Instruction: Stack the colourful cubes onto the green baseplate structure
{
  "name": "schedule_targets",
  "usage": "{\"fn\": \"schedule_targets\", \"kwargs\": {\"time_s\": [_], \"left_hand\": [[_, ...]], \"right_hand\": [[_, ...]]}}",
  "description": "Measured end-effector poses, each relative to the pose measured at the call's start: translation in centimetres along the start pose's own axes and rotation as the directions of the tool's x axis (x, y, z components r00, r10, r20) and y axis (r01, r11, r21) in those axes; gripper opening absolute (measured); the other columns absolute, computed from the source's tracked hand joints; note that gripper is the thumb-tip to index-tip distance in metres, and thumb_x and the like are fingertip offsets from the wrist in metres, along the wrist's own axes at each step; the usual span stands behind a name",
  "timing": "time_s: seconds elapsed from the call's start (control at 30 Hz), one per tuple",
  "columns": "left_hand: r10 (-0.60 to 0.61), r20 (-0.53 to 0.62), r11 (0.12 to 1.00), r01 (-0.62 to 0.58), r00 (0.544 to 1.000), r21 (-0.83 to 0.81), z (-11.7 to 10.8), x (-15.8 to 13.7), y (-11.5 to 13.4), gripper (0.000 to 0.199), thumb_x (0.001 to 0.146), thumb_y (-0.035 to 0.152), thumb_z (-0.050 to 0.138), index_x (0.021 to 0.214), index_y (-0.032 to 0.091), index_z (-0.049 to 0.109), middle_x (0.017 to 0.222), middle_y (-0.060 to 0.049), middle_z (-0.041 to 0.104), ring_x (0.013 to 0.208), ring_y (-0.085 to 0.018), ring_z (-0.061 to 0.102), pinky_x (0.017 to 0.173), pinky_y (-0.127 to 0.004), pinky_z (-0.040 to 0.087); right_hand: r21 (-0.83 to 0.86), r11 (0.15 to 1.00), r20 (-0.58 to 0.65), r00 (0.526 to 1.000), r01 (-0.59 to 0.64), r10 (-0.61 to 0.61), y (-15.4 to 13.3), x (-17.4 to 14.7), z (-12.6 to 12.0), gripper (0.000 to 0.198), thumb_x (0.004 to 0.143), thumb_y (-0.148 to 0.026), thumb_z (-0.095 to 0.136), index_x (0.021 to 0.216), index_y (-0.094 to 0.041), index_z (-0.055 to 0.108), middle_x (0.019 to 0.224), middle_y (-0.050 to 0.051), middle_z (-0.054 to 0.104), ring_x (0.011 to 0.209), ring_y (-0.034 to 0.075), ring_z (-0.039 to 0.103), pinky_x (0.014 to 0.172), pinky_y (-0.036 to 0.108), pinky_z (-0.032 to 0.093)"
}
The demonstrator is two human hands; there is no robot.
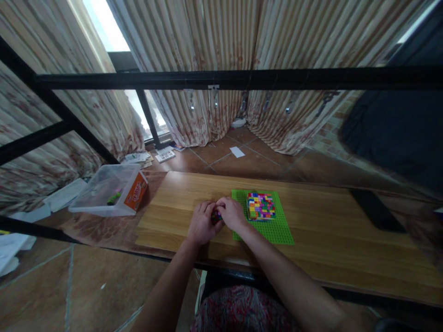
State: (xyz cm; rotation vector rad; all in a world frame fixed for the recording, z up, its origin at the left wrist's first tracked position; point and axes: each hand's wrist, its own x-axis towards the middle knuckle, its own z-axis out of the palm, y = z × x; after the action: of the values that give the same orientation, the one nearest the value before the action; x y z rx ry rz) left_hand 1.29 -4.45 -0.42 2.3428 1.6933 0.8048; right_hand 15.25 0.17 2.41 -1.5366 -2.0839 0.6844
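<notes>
My left hand (pixel 202 222) and my right hand (pixel 231 213) meet over the wooden board, left of the green baseplate (pixel 266 233). Between their curled fingers is a small cluster of toy bricks (pixel 216 215), dark and multicoloured, mostly covered by the fingers. Both hands are closed around it. On the baseplate, just right of my right hand, stands a block of many small coloured bricks (pixel 261 206), built up in a rectangle. My right wrist passes over the baseplate's near left part.
A clear plastic box (pixel 104 191) with an orange label stands left of the board, with a few green and pink bricks inside. A black phone-like slab (pixel 377 210) lies at the right. A black metal bar (pixel 221 79) crosses in front, before the curtains (pixel 214 41).
</notes>
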Motion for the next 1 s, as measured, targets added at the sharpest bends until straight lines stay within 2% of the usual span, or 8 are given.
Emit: {"fn": "schedule_targets", "kwargs": {"time_s": [0.13, 0.23, 0.4, 0.53, 0.77, 0.87, 1.0], "left_hand": [[-0.008, 0.0, 0.999, 0.008, 1.0, 0.036, 0.0, 0.0, -0.1, 0.05, 0.079, 0.042, 0.065, 0.122, 0.017, 0.054, 0.125, -0.013, 0.059, 0.118, -0.028, 0.053, 0.104, -0.044, 0.043], [-0.018, -0.004, 0.999, 0.018, 1.0, 0.038, -0.1, 0.1, -0.1, 0.047, 0.08, 0.042, 0.065, 0.12, 0.019, 0.056, 0.125, -0.012, 0.06, 0.118, -0.028, 0.053, 0.103, -0.044, 0.043], [-0.023, -0.005, 0.999, 0.023, 1.0, 0.046, -0.1, 0.3, -0.2, 0.046, 0.081, 0.044, 0.063, 0.118, 0.018, 0.057, 0.124, -0.012, 0.061, 0.117, -0.029, 0.054, 0.102, -0.045, 0.044], [-0.023, -0.019, 0.999, 0.024, 1.0, 0.033, -0.1, 0.4, -0.2, 0.044, 0.081, 0.044, 0.063, 0.117, 0.02, 0.058, 0.124, -0.011, 0.061, 0.117, -0.029, 0.055, 0.102, -0.046, 0.044], [-0.029, -0.031, 0.999, 0.03, 0.999, 0.025, -0.1, 0.5, -0.2, 0.042, 0.082, 0.044, 0.062, 0.116, 0.02, 0.058, 0.122, -0.011, 0.063, 0.117, -0.028, 0.055, 0.102, -0.045, 0.045], [-0.033, -0.03, 0.999, 0.033, 0.999, 0.02, -0.1, 0.5, -0.1, 0.041, 0.082, 0.044, 0.062, 0.115, 0.019, 0.059, 0.122, -0.011, 0.063, 0.117, -0.028, 0.055, 0.102, -0.045, 0.045], [-0.04, -0.025, 0.999, 0.04, 0.999, 0.017, -0.2, 0.5, -0.1, 0.041, 0.082, 0.043, 0.062, 0.115, 0.02, 0.059, 0.122, -0.011, 0.063, 0.117, -0.028, 0.055, 0.101, -0.046, 0.045]], "right_hand": [[0.168, 0.983, -0.165, 0.985, 0.073, -0.044, 0.3, -2.3, -2.7, 0.017, 0.084, -0.012, 0.055, 0.085, -0.021, 0.069, 0.089, 0.003, 0.068, 0.085, 0.017, 0.063, 0.08, 0.03, 0.047], [0.241, 0.962, -0.261, 0.963, 0.13, -0.065, 2.0, -4.6, -5.5, 0.015, 0.085, -0.016, 0.055, 0.086, -0.022, 0.069, 0.088, 0.003, 0.068, 0.085, 0.017, 0.063, 0.08, 0.031, 0.049], [0.269, 0.959, -0.351, 0.936, 0.086, 0.015, 6.2, -6.9, -9.2, 0.015, 0.086, -0.024, 0.053, 0.088, -0.022, 0.068, 0.091, 0.003, 0.066, 0.084, 0.018, 0.064, 0.078, 0.033, 0.051], [0.146, 0.985, -0.324, 0.945, 0.091, -0.039, 7.5, -6.3, -10.0, 0.022, 0.087, -0.021, 0.049, 0.097, -0.023, 0.069, 0.096, 0.004, 0.068, 0.087, 0.019, 0.065, 0.082, 0.035, 0.052], [-0.165, 0.975, -0.15, 0.973, 0.15, -0.175, 7.4, -5.1, -9.2, 0.041, 0.087, -0.01, 0.046, 0.122, -0.024, 0.061, 0.115, 0.008, 0.067, 0.109, 0.023, 0.061, 0.097, 0.041, 0.048], [-0.257, 0.955, -0.104, 0.978, 0.151, -0.182, 7.6, -4.9, -9.1, 0.048, 0.084, -0.004, 0.043, 0.127, -0.02, 0.058, 0.115, 0.01, 0.068, 0.108, 0.024, 0.061, 0.097, 0.042, 0.049], [-0.272, 0.95, -0.099, 0.978, 0.152, -0.185, 7.6, -4.6, -9.1, 0.053, 0.081, -0.002, 0.045, 0.128, -0.022, 0.057, 0.11, 0.009, 0.07, 0.103, 0.024, 0.063, 0.095, 0.041, 0.05]]}}
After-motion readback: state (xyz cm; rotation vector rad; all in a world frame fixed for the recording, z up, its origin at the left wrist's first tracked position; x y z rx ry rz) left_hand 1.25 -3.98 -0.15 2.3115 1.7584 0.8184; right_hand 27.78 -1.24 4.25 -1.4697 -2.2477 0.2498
